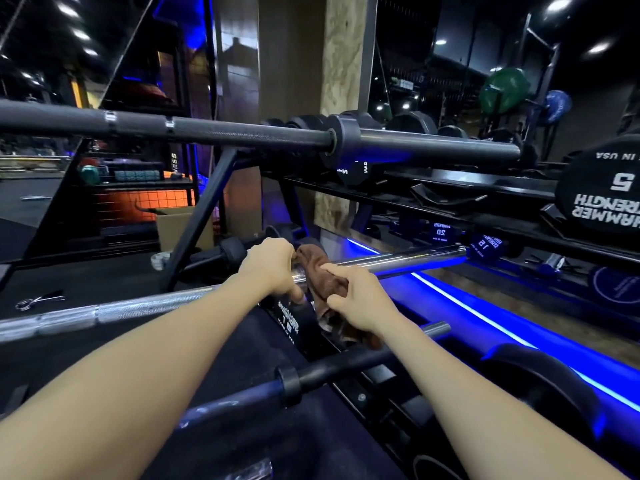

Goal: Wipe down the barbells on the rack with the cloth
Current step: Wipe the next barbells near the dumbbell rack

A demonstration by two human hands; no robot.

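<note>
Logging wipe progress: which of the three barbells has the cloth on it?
The chrome barbell in the middle; both hands grip it, the right hand holding the brown cloth. The black upper bar and dark lower bar are untouched.

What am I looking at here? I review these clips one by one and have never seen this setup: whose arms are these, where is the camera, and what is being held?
There is no machine here. The single picture comes from a wide-angle camera worn on a person's head, looking forward and down, so the two bare forearms are the wearer's own. The scene is a dim gym lit with blue strips. Several bars lie across a dark rack: a black barbell at the top, a chrome barbell in the middle, and another dark bar lower down. The left hand has its grip around the chrome barbell near its collar. The right hand holds a brown cloth that is draped over the same bar beside the left hand. Dumbbells marked 5, 15 and 20 sit on shelves to the right.
</note>
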